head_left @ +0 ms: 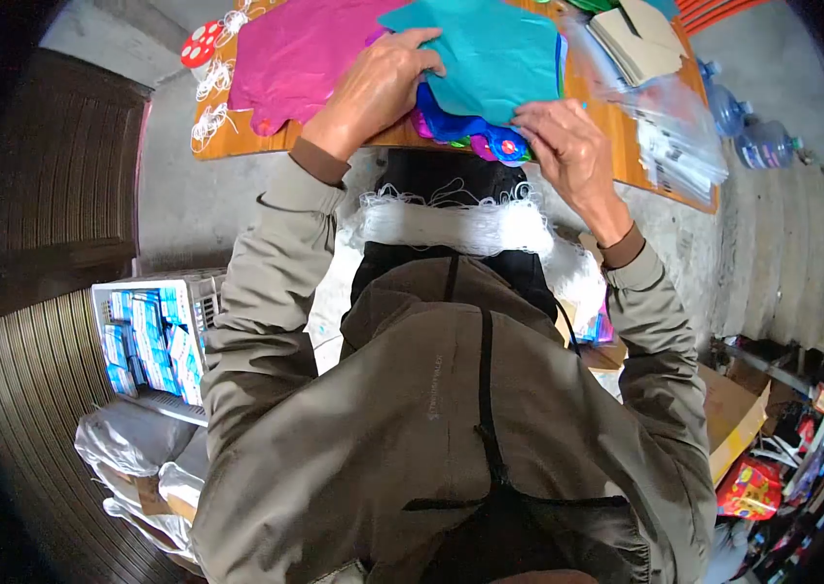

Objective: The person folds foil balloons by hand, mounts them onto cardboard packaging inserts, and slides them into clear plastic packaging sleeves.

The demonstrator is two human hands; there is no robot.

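Note:
A flat teal sheet point(485, 58), which looks like an uninflated foil balloon, lies at the table's near edge. Under its lower edge, blue, purple and green layers point(475, 131) show, with a round red-and-white mark at one end. My left hand point(378, 88) rests on the teal sheet's left side, fingers stretched out and thumb apart. At the lower right corner, my right hand point(567, 151) has its fingers curled and pinched at the teal edge; its fingertips partly hide the grip. Left of these lies a magenta foil sheet point(285, 58).
Bundles of white string point(209, 127) lie along the table's point(626, 161) left edge. More white string point(441, 224) hangs across my lap. Clear plastic bags point(679, 146) and beige card pieces point(636, 44) are at right. A white crate point(154, 336) of blue-and-white packs stands lower left.

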